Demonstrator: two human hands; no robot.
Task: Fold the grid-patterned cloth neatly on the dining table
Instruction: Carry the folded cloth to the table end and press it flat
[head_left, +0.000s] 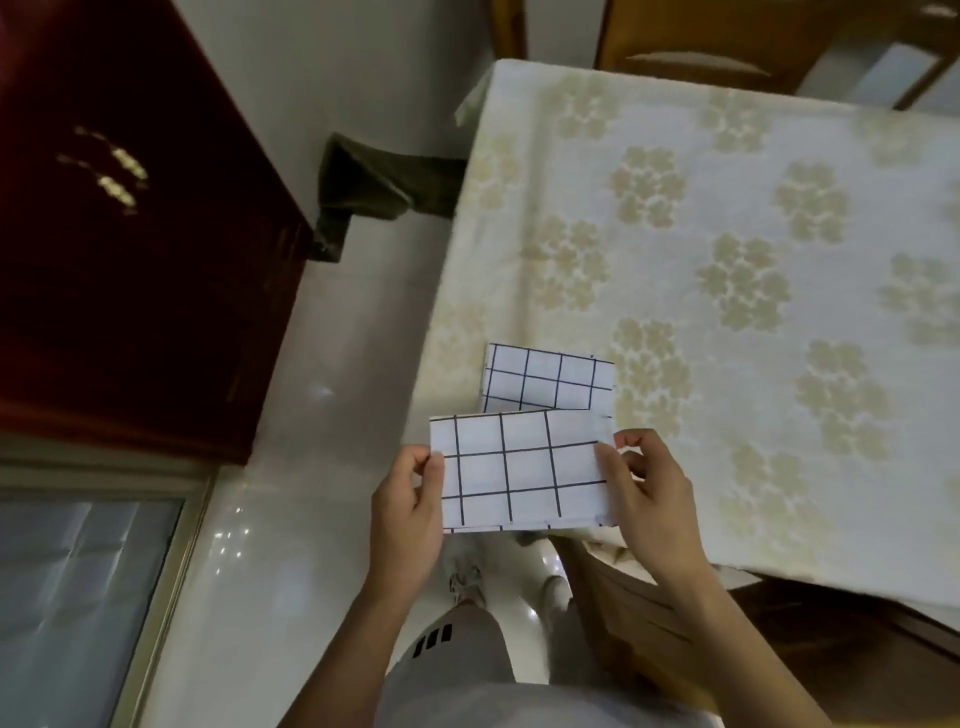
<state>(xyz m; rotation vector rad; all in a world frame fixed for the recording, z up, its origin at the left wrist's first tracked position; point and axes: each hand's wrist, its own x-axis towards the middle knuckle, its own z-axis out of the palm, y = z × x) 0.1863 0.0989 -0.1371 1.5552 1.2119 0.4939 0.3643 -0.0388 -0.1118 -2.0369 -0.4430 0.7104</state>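
Note:
A white cloth with a black grid (522, 470), folded into a small rectangle, is held up in the air just off the table's near left corner. My left hand (408, 512) pinches its left edge and my right hand (652, 493) pinches its right edge. A second folded grid-patterned cloth (548, 382) lies flat on the dining table (727, 249), just beyond the held one. The table wears a pale cover with beige flower clusters.
A dark red cabinet (130, 234) stands at the left across a glossy white floor (322, 415). A dark green cloth (374, 187) hangs by the table's far left corner. Wooden chairs (727, 41) stand behind the table, and another wooden chair (649, 623) sits under its near edge.

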